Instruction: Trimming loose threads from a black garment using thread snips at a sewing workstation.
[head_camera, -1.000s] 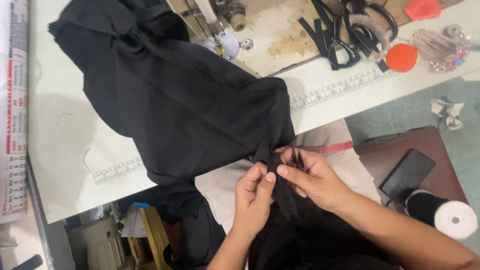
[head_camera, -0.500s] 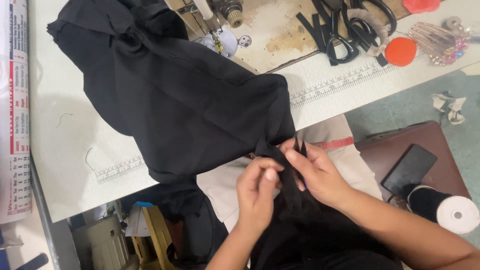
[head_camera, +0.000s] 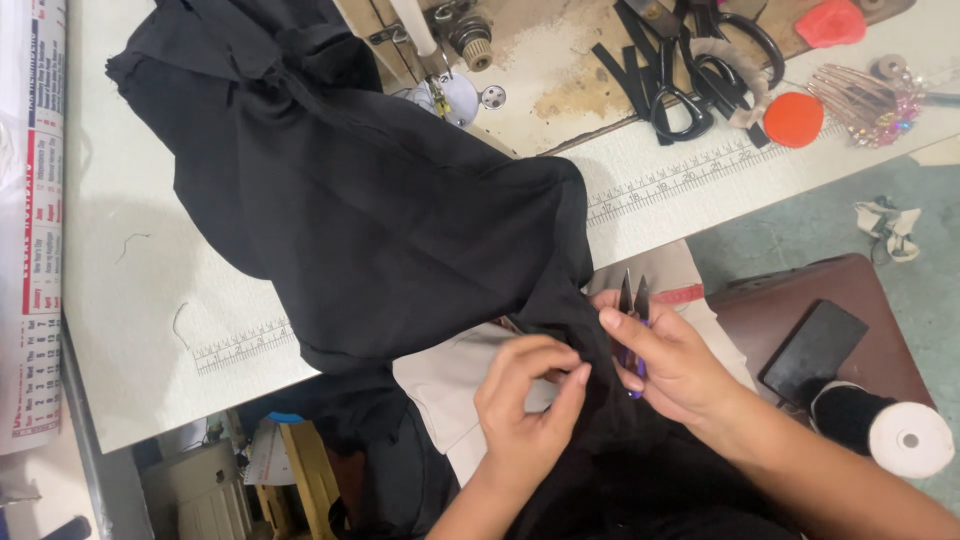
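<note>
Black fabric (head_camera: 380, 210) at the surface's near edge: your left hand (head_camera: 525, 400) now pinches it; right hand (head_camera: 675, 360), raised, grasps snips (head_camera: 632, 300).

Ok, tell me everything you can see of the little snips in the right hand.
The thread snips are small, with two dark pointed blades standing up, slightly apart, and a purple handle showing under the fingers. The right hand grips them, hiding most of the body. They sit beside the edge of the black fabric, which the left hand pinches just below the table's edge.
</note>
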